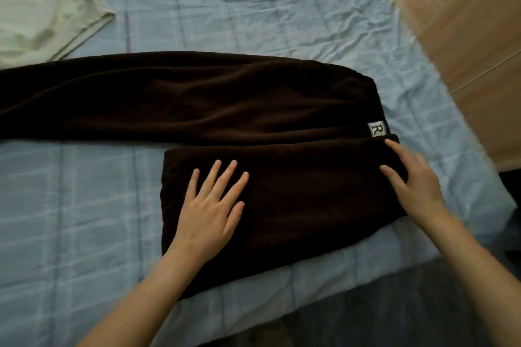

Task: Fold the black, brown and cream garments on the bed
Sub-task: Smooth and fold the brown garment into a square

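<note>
A dark brown garment [197,98] lies across the bed, one long part stretched out to the left. Its near part is doubled back into a shorter panel [296,200] by the bed's front edge. A white label with the letter R [377,129] shows at the right end. My left hand [210,211] rests flat on the folded panel, fingers spread. My right hand [411,177] presses with straight fingers on the panel's right end, just below the label. A cream garment [42,11] lies loosely folded at the far left corner.
The bed wears a light blue checked sheet [253,8], wrinkled at the far side. Its front edge [324,284] runs diagonally below my arms. Wooden flooring [465,22] lies to the right of the bed.
</note>
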{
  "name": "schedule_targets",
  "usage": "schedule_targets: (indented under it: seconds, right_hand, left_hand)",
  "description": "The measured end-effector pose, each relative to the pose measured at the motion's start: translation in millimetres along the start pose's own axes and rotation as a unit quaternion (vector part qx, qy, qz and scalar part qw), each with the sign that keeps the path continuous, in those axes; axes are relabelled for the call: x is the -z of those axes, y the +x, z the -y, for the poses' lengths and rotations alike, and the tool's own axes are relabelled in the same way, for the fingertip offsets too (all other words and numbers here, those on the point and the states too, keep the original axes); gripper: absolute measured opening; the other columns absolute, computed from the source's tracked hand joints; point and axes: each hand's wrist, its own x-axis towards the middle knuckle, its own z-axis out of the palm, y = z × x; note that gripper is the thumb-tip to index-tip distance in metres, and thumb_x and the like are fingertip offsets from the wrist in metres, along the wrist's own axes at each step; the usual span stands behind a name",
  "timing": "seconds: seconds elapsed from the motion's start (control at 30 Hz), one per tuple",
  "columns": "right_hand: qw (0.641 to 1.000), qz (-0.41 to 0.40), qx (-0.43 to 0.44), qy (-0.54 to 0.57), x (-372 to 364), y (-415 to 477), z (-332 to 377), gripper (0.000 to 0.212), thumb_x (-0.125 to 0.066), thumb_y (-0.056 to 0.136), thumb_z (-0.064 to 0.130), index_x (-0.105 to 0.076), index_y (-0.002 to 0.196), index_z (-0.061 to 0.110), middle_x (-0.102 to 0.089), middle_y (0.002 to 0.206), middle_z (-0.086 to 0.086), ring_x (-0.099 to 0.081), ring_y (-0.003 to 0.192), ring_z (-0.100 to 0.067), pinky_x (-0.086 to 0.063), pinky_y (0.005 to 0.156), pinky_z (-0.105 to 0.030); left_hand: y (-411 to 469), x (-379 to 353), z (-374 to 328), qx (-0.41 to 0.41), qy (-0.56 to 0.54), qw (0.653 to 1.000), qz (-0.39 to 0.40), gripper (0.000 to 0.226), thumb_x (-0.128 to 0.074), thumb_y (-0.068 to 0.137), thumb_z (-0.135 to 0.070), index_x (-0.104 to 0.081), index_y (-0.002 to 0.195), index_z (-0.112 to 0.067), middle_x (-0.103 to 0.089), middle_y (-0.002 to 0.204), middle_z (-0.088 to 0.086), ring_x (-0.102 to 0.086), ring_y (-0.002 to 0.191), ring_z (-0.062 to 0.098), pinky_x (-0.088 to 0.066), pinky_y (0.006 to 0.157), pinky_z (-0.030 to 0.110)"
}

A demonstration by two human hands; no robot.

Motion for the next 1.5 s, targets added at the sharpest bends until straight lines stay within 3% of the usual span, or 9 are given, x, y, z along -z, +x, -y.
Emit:
schedule_targets:
  seconds: [0.1,0.2,0.37,0.63,0.83,1.07,1.23,1.33,1.5]
  right_hand:
    - [0.993,-0.019,-0.016,-0.118,-6.7,4.7,6.7,0.053,-0.053,0.098,0.031,-0.044,0.149,0.023,-0.049,0.130,-0.023,-0.049,0.117,-0.040,-0.047,0.092,-0.052]
    - [0.982,-0.083,0.088,-0.145,-20.4,-5.0,33.3,0.051,-0.042,0.101,0.039,-0.041,0.150,0.025,-0.036,0.152,-0.020,-0.033,0.140,-0.038,-0.030,0.112,-0.056]
    - [0.975,0.043,0.119,-0.181,-67.6,-24.7,33.8,0.061,-0.020,0.097,0.061,-0.010,0.155,0.045,-0.011,0.166,-0.003,-0.004,0.152,-0.034,-0.005,0.119,-0.060]
    - [0.983,0.065,0.078,-0.152,-55.5,-31.3,63.4,0.064,-0.021,0.095,0.057,-0.015,0.156,0.039,-0.018,0.164,-0.007,-0.008,0.151,-0.036,-0.010,0.119,-0.061]
    - [0.970,0.075,0.207,-0.099,-115.1,-59.1,142.4,0.059,-0.030,0.099,0.052,-0.016,0.155,0.043,-0.016,0.164,0.008,-0.010,0.152,-0.028,-0.008,0.120,-0.057]
    - [0.972,0.129,0.141,-0.136,-115.6,-61.3,155.2,0.059,-0.024,0.095,0.054,-0.030,0.152,0.038,-0.029,0.160,0.003,-0.016,0.151,-0.026,-0.014,0.120,-0.057]
    - [0.991,0.076,0.109,-0.018,-116.1,-51.0,255.0,0.060,-0.033,0.096,0.049,-0.040,0.150,0.025,-0.027,0.158,0.005,-0.015,0.150,-0.022,-0.015,0.121,-0.049]
    - [0.983,0.071,0.171,0.015,-141.1,-41.0,332.1,0.058,-0.056,0.096,0.026,-0.038,0.151,0.025,-0.028,0.159,0.002,-0.014,0.150,-0.021,-0.015,0.121,-0.049]
    - [0.961,0.059,0.267,0.026,-199.3,-14.2,454.8,0.071,-0.074,0.084,0.010,-0.044,0.148,0.016,-0.041,0.153,-0.011,-0.032,0.145,-0.032,-0.027,0.115,-0.057]
  left_hand:
    - [4.3,-13.8,-9.6,0.010,0.026,1.000,0.014,0.057,-0.022,0.099,-0.047,-0.026,0.153,-0.027,-0.020,0.162,0.004,-0.011,0.150,0.026,-0.011,0.120,0.053]
    - [3.7,-14.7,-12.5,0.018,0.022,0.999,-0.018,0.057,-0.021,0.101,-0.048,-0.026,0.154,-0.027,-0.019,0.162,0.004,-0.010,0.151,0.026,-0.010,0.120,0.053]
    - [0.0,-27.9,-0.6,0.000,0.054,0.998,-0.014,0.058,-0.018,0.100,-0.054,-0.019,0.155,-0.033,-0.010,0.164,0.005,-0.006,0.151,0.027,-0.006,0.119,0.057]
    - [0.2,-8.7,-4.8,0.003,0.035,0.999,0.004,0.057,-0.024,0.100,-0.050,-0.020,0.154,-0.032,-0.016,0.163,0.004,-0.011,0.151,0.026,-0.011,0.119,0.054]
    - [-15.9,-23.1,24.1,0.039,0.010,0.998,-0.043,0.059,-0.033,0.099,-0.045,-0.026,0.154,-0.026,-0.018,0.162,0.000,-0.016,0.150,0.023,-0.015,0.120,0.050]
    - [-17.8,-13.6,38.2,-0.008,-0.081,0.997,-0.004,0.056,-0.038,0.098,-0.044,-0.031,0.152,-0.030,-0.019,0.162,-0.004,-0.013,0.150,0.018,-0.014,0.122,0.044]
    - [-27.4,36.3,124.4,-0.054,-0.201,0.975,-0.083,0.043,-0.049,0.088,-0.016,-0.060,0.130,-0.014,-0.056,0.139,0.007,-0.054,0.124,0.023,-0.043,0.106,0.039]
    - [-35.8,67.3,207.4,0.045,-0.190,0.965,-0.175,0.036,-0.058,0.083,-0.005,-0.068,0.118,-0.007,-0.063,0.126,0.014,-0.062,0.109,0.031,-0.049,0.096,0.041]
    - [-69.4,105.9,354.1,0.210,-0.076,0.944,-0.242,0.063,-0.076,0.068,-0.003,-0.060,0.129,-0.005,-0.055,0.132,0.021,-0.054,0.119,0.038,-0.043,0.102,0.054]
